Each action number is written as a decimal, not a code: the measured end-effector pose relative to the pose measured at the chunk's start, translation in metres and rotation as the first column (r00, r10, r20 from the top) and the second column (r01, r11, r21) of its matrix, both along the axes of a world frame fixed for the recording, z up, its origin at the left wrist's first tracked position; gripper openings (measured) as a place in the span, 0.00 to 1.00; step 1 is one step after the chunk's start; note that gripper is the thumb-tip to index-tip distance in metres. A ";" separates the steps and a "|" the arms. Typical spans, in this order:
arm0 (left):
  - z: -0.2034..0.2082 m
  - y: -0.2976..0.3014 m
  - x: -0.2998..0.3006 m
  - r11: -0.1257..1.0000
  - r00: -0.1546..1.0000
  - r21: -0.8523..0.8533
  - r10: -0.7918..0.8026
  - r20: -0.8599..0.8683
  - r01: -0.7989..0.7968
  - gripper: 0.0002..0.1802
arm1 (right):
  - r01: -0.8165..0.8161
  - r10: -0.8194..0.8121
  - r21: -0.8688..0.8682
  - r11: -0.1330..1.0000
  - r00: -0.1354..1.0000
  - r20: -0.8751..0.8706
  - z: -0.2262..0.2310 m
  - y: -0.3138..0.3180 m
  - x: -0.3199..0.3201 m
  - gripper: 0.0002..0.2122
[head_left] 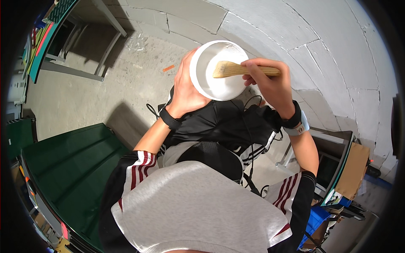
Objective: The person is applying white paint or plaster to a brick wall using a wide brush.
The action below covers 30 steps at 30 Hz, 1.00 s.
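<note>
On my feed, the left hand cups a white tub, the right hand pinching a wooden tool, perhaps a spatula, broad end left of its grip.

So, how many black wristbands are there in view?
2. One black wristband is on the wrist of the left hand, which holds the white tub; the other is on the wrist of the right hand, which grips a wooden tool.

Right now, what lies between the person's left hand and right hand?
In the head view, the white tub lies between the left hand, against its side, and the right hand, whose wooden tool overlaps the tub's opening.
</note>
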State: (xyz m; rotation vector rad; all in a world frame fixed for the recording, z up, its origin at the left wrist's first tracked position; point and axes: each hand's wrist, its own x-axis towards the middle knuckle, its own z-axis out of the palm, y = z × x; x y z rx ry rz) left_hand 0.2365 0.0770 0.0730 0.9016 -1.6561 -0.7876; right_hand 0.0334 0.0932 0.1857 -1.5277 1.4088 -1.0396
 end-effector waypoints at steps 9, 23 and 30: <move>0.003 -0.004 -0.011 0.997 0.996 -0.075 0.034 0.082 -0.028 0.56 | 0.053 -0.056 0.047 0.997 0.995 0.083 -0.006 0.006 -0.009 0.08; -0.007 -0.024 -0.033 0.983 0.991 0.153 0.086 0.104 -0.101 0.56 | 0.136 -0.485 0.511 0.849 0.585 0.650 -0.047 0.010 -0.099 0.16; -0.021 -0.045 -0.044 0.966 0.988 0.228 0.097 0.121 -0.123 0.58 | 0.042 -0.659 0.680 0.732 0.298 0.691 -0.076 -0.004 -0.110 0.12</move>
